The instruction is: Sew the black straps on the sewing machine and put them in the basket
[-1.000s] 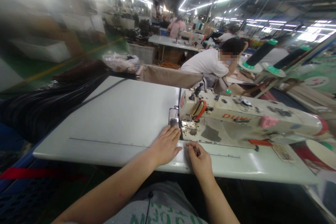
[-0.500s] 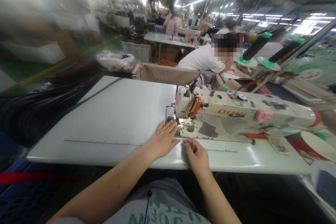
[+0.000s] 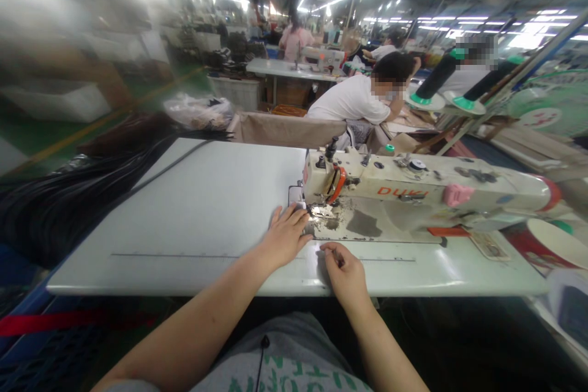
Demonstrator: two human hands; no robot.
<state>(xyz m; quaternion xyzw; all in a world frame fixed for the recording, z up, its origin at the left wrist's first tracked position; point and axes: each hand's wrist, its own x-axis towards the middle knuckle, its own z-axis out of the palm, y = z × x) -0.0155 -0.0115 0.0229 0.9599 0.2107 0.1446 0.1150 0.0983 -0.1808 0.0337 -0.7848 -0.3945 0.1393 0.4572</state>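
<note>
My left hand [image 3: 287,236] lies with its fingers stretched out and slightly apart on the white sewing table [image 3: 215,196]. Its fingertips reach the metal plate beside the needle area of the sewing machine [image 3: 381,190]; whatever is under the palm is hidden. Just to the right, near the table's front edge, my right hand [image 3: 345,271] is closed in a pinch with the fingers curled in. Something small and dark seems to be within the curl, too small to name. A printed ruler line [image 3: 174,255] runs along the table past both hands.
Long black strips [image 3: 59,196] hang over the table's left end. Behind the table are a fabric-lined bin [image 3: 289,128] and a person in a white shirt [image 3: 344,98]. Black thread cones [image 3: 434,76] stand at the back right. A round container [image 3: 558,245] is at the right end.
The camera view has shifted slightly. My left hand's fingers have spread a little more by the machine plate; my right hand keeps its pinch in nearly the same place.
</note>
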